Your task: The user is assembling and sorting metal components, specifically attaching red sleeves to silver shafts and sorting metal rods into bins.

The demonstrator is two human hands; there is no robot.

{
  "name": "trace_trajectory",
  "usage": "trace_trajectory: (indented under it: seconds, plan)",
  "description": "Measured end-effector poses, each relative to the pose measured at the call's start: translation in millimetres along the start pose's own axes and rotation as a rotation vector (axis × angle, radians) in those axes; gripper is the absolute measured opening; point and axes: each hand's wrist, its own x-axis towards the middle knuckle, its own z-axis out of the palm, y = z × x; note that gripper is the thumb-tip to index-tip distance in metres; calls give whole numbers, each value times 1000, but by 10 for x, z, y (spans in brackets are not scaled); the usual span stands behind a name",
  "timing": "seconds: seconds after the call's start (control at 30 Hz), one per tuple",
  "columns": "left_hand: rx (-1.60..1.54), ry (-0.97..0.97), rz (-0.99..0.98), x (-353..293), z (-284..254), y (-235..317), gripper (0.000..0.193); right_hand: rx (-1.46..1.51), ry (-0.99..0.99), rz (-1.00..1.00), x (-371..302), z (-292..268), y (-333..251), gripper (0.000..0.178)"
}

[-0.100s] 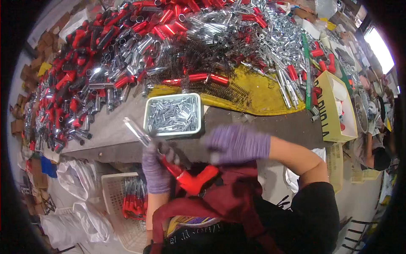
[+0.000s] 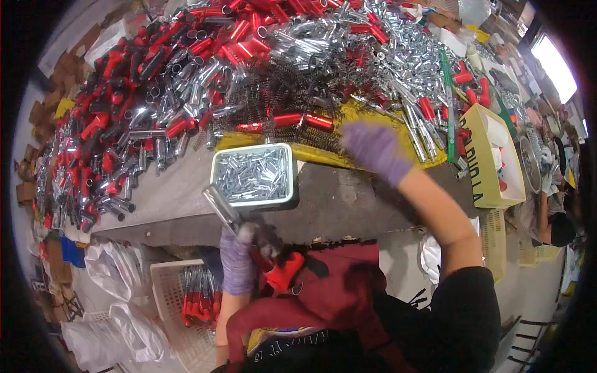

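My left hand, in a purple-grey work glove, is closed around a tool with a red T-shaped handle and a shiny silver tube. The tube points up and to the left, beside the tray; the handle rests near my dark red apron. My right hand, gloved the same way, is over the yellow cloth, close to the dark coil springs. Motion blurs its fingers, so their grip cannot be made out. Between my hands and the pile stands a white tray of small metal pins.
Red handles and silver tubes are heaped across the far left of the table. A yellow box stands at right. Below the table edge, a cream crate holds red-handled tools beside white sacks. Another person works far right.
My right hand has swung up and to the right, from beside the left hand to over the yellow cloth. The silver tube in my left hand has shifted slightly right and down.
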Motion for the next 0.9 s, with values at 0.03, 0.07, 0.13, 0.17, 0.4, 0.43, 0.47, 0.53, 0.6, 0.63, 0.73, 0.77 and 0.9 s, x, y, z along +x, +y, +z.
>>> trace_trajectory:
  seconds: [0.03, 0.07, 0.13, 0.17, 0.4, 0.43, 0.47, 0.53, 0.6, 0.63, 0.73, 0.77, 0.9]
  plan:
    - [197, 24, -31, -47, 73, 10, 34, -176, 42, 147, 21, 50, 291, 43]
    - [394, 48, -55, -50, 125, 11, 29, -266, 106, 279, 113, 152, 574, 45]
    - [577, 94, 51, 60, -17, -202, 24, -108, 204, 455, 430, 366, 1213, 31]
    - [729, -8, 111, 116, -39, -259, 25, 34, 190, 578, 541, 314, 1314, 27]
    - [779, -162, -49, 204, -104, -271, 26, 56, 425, 423, 1016, 586, 2084, 24]
    - [743, -156, -60, 192, -108, -264, 26, 46, 295, 480, 1066, 466, 2024, 26]
    - [743, -148, -64, 181, -109, -246, 26, 48, 290, 475, 1033, 397, 1955, 26]
    - [859, -188, 13, 188, -79, -204, 25, 80, 357, 313, 898, 277, 1854, 28]
    - [805, -166, 11, 167, -28, -198, 24, 193, 349, 279, 869, 268, 1934, 32]
    - [754, -143, 12, 161, -18, -199, 24, 422, 261, 306, 814, 212, 1901, 34]
    - [808, -152, 38, 180, -89, -236, 25, 439, 179, 327, 789, 136, 1867, 41]
    - [807, -151, 40, 183, -96, -232, 25, 346, 166, 293, 819, 174, 1901, 42]
    - [857, -165, 61, 187, -124, -243, 27, 186, 205, 289, 923, 316, 1884, 41]
